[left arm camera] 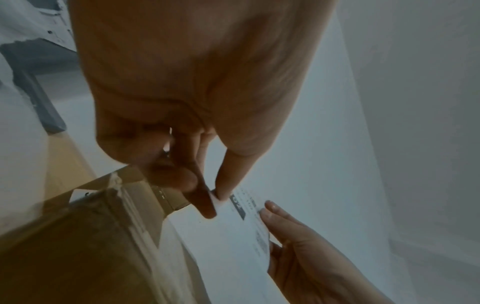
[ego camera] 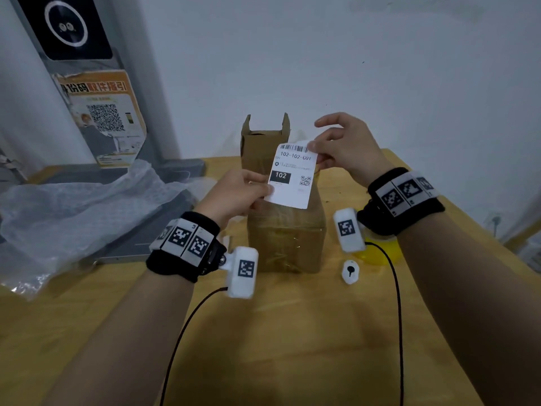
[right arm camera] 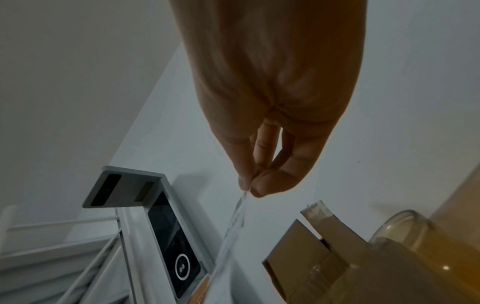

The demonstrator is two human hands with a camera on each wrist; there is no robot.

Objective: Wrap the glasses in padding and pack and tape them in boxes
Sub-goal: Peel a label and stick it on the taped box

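Note:
A white shipping label (ego camera: 291, 178) printed "102-102-C01" hangs in the air above a taped brown box (ego camera: 288, 232). My left hand (ego camera: 234, 194) pinches its lower left edge, and my right hand (ego camera: 342, 148) pinches its top right corner. The left wrist view shows thumb and forefinger on the label (left arm camera: 233, 207) beside the taped box (left arm camera: 85, 236). In the right wrist view the label (right arm camera: 233, 224) runs edge-on down from my pinching fingertips (right arm camera: 249, 185). Behind the taped box stands a second brown box (ego camera: 263, 142) with its flaps up. No glass is visible.
Crumpled clear padding (ego camera: 73, 206) lies on the wooden table (ego camera: 278, 332) at the left. A yellow tape roll (ego camera: 380, 250) sits under my right wrist, with a small white device (ego camera: 350, 271) beside it. A grey kiosk with a QR poster (ego camera: 102, 115) stands at the back left.

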